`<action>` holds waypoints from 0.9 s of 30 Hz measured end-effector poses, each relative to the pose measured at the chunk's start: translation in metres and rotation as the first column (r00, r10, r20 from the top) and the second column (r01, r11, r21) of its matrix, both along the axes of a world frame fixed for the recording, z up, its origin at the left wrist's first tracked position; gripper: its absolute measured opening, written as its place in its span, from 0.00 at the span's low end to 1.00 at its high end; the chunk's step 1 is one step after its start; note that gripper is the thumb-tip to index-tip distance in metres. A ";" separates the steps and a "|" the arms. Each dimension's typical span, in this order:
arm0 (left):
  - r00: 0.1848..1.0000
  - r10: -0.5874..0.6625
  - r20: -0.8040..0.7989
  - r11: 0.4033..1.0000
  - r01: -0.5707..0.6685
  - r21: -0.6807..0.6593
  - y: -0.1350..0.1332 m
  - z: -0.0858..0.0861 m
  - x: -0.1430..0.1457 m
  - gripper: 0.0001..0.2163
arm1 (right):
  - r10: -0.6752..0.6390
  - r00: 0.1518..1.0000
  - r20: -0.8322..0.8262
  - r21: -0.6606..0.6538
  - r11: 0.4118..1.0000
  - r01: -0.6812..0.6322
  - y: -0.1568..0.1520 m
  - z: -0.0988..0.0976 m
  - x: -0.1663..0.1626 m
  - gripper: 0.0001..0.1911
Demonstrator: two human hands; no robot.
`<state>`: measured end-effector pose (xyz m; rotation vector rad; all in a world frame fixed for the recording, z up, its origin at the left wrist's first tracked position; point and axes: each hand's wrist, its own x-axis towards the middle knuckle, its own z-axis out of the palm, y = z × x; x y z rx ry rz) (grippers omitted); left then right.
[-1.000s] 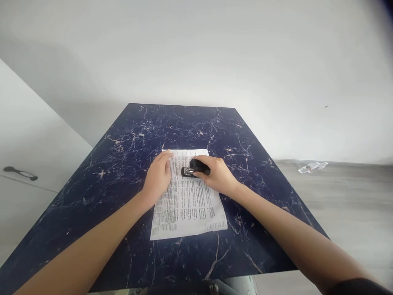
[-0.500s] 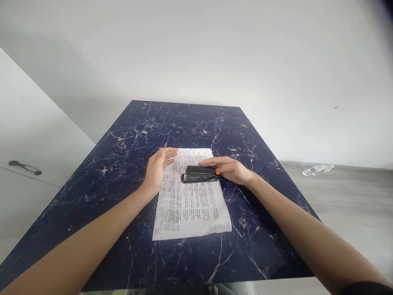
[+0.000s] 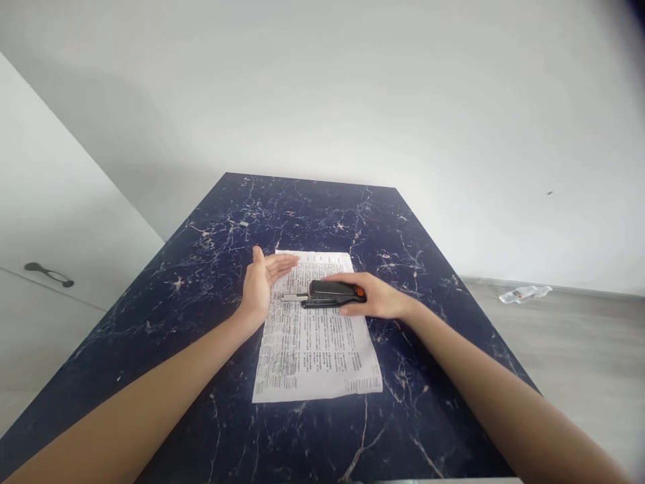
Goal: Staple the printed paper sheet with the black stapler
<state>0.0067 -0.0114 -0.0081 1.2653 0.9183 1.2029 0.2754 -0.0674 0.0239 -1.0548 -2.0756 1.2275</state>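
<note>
A black stapler [image 3: 330, 293] with an orange button at its rear lies across a printed sheet of paper [image 3: 322, 376]. From its front end sticks out a slim metal staple tray [image 3: 293, 297], pointing left. My right hand [image 3: 375, 294] grips the stapler's rear end, fingers along the far side and thumb on the near side. My left hand [image 3: 265, 279] is held at the paper's left edge, fingers stretched toward the stapler and thumb raised, with nothing in it.
The paper rests on a dark blue marble-patterned table [image 3: 302, 215]. A pale wall stands behind it. To the left is a white cabinet with a dark handle [image 3: 49, 274]. On the floor at right lies a clear plastic package [image 3: 525, 294].
The metal tray has slid out of the stapler's front. My right hand has closed around the stapler's rear. My left thumb has lifted away from its fingers.
</note>
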 end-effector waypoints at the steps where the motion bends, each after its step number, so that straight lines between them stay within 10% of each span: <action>1: 1.000 0.013 0.014 1.000 -0.013 0.015 -0.001 0.002 0.000 0.39 | -0.047 0.996 0.073 0.057 0.997 0.042 -0.003 -0.001 -0.007 0.21; 4: 0.993 0.017 0.113 0.999 -0.020 0.032 -0.005 0.013 -0.002 0.34 | -0.232 0.964 0.129 0.265 0.945 0.192 -0.013 -0.003 -0.022 0.15; 9: 0.958 -0.241 0.154 0.964 0.254 -0.075 -0.012 0.019 -0.001 0.34 | -0.398 0.897 0.193 0.720 0.678 0.145 -0.029 -0.006 -0.026 0.25; 15: 0.914 -0.330 0.237 0.926 0.362 -0.107 -0.013 0.012 0.005 0.29 | -0.410 0.844 0.344 0.800 0.598 -0.036 -0.033 -0.001 -0.026 0.28; 19: 0.901 -0.207 0.381 0.945 0.285 -0.161 -0.006 0.005 0.004 0.16 | -0.538 0.837 0.098 0.812 0.530 0.245 -0.028 -0.003 -0.033 0.22; 23: 0.942 0.087 0.324 0.996 -0.081 -0.034 -0.001 0.003 -0.002 0.09 | -0.697 0.717 -0.002 0.468 0.633 0.617 -0.024 -0.008 -0.043 0.10; 27: 0.978 0.199 0.068 0.899 -0.210 0.384 -0.014 0.013 -0.006 0.13 | -0.568 0.811 0.139 0.297 0.805 0.513 -0.021 -0.013 -0.047 0.07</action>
